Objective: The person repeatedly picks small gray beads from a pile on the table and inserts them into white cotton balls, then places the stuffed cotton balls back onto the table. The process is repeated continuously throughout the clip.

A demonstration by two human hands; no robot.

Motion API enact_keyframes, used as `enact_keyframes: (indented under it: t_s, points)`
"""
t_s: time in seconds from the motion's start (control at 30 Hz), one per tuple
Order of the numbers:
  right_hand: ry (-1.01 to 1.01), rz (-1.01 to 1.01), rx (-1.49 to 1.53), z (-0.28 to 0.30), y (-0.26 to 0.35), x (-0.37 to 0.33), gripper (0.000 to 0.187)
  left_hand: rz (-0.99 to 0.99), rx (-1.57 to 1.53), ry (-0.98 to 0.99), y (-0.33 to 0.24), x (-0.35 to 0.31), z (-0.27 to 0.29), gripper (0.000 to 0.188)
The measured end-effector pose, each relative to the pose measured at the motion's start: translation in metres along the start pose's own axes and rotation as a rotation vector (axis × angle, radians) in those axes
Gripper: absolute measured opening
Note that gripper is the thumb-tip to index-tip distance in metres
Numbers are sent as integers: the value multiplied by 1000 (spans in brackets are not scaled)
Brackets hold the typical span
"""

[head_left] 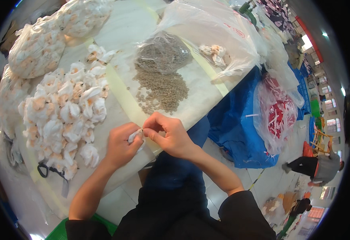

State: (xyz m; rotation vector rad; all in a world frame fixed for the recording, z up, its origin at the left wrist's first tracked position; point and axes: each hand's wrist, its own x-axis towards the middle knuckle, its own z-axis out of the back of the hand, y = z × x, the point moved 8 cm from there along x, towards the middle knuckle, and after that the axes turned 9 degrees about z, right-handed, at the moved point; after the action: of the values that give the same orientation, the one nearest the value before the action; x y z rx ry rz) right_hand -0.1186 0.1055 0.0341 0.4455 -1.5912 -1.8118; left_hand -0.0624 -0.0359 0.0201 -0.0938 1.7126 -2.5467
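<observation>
Closed around a small white cloth piece [135, 137], the left hand [122, 145] pinches it between thumb and curled fingers, just over the table's near edge. The right hand's [171, 136] thumb and forefinger come together at the tip of that piece — whether they pinch the cloth or some tiny part on it, I cannot tell.

Handled well, this calls for a firm left hold close to the tip, so the soft cloth does not fold away, and light right fingertips — precision rather than force. Keeping both wrists low and near each other should steady the work.

Counting outward: one piece is in hand. One heap of white cloth pieces [67, 116], dozens and too overlapped to count, lies left on the table [117, 100]. One spread of small brownish rings [163, 90], far too many to number, lies ahead, touching one clear bag [163, 52] of similar bits. At least two bulging bags of white pieces [37, 50] stand at upper left. One black-looped item [43, 170] sits by the heap's near edge; two people [325, 168] show far right.
</observation>
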Motion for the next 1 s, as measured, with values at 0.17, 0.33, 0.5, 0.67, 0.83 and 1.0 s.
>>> enact_keyframes:
  t_s: [0.17,0.33,0.5,0.67,0.83,1.0]
  points:
    - [67,-28,-14,3,-6,-4,8,-58,119,45,-5,1,-8,8]
    - [47,34,-19,3,-11,-5,9,-55,155,63,-5,2,-12,7]
    - [37,161,-58,-5,-11,-2,16,-57,192,59,-8,2,-12,8]
    - [75,157,-25,-2,-10,0,17,-27,198,68,-10,1,-12,11]
    - [71,133,-30,0,-15,-5,15,-71,234,35,0,0,-15,16]
    - [31,242,-26,-3,-14,-7,15,-125,209,7,-6,-1,-17,19]
